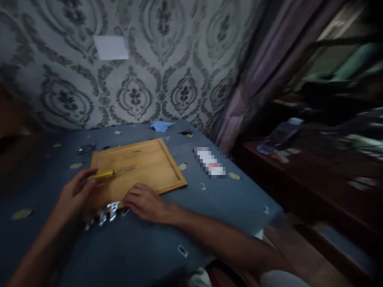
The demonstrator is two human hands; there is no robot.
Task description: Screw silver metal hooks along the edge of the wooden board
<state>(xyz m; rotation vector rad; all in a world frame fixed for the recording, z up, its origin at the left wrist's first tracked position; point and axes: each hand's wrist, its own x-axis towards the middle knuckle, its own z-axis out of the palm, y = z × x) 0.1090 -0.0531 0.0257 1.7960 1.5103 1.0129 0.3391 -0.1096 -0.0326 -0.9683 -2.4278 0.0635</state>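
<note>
Several labels point(183, 250) are illegible, left hand point(78, 190) grips yellow screwdriver point(104, 174), right hand point(146, 204) is at wooden panel point(146, 159), grip indeterminable.

The board point(149, 161) lies on the table point(236, 223). Over its left half is the screwdriver point(105, 174), in the left hand point(78, 187) at its left side. The right hand point(146, 202) is at its near edge, the metal parts point(112, 211) just left of that. Behind the board lies a cloth point(161, 126), farther back the wall point(185, 67); well to its right stands a bottle point(283, 133).
</note>
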